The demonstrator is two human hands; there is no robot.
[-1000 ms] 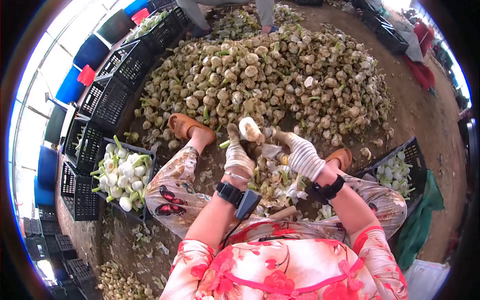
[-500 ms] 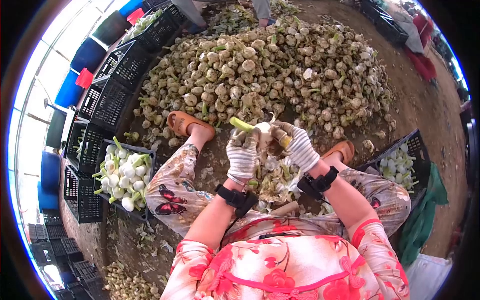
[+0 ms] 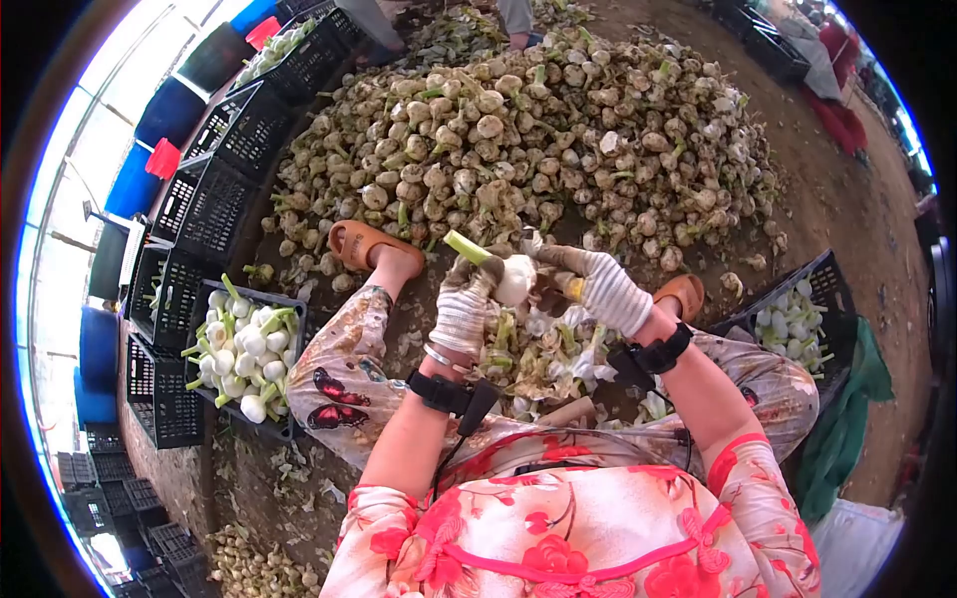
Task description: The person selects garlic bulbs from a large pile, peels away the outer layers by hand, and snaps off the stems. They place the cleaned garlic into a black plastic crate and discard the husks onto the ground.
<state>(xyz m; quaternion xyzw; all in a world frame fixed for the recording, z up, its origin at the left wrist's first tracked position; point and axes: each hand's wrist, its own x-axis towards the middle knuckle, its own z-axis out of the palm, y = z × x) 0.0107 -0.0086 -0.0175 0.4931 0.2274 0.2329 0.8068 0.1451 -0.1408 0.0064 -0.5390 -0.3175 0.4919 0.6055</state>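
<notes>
The left grip [image 3: 462, 307], in a striped glove, is closed around a white bulb [image 3: 517, 280]. The bulb's green stem [image 3: 466, 247] sticks up and out past the thumb side of the glove. The right grip [image 3: 604, 286], in a glove too, has its fingers right by the other side of the bulb. A yellow bit [image 3: 575, 289] shows at that glove, but I cannot tell if it is being held. So the bulb is between the two gloves.

Below the gloves, a heap of peels [image 3: 558, 361] lies on the ground between the person's legs. Past the gloves is a big pile of brown bulbs [image 3: 518, 140]. Each foot wears an orange sandal [image 3: 371, 245]. Near the left knee sits a black crate [image 3: 298, 321] full of clean white bulbs [image 3: 244, 349]. By the right knee, another crate [image 3: 833, 282] has white ones too, with a green cloth [image 3: 845, 429] beside it.
</notes>
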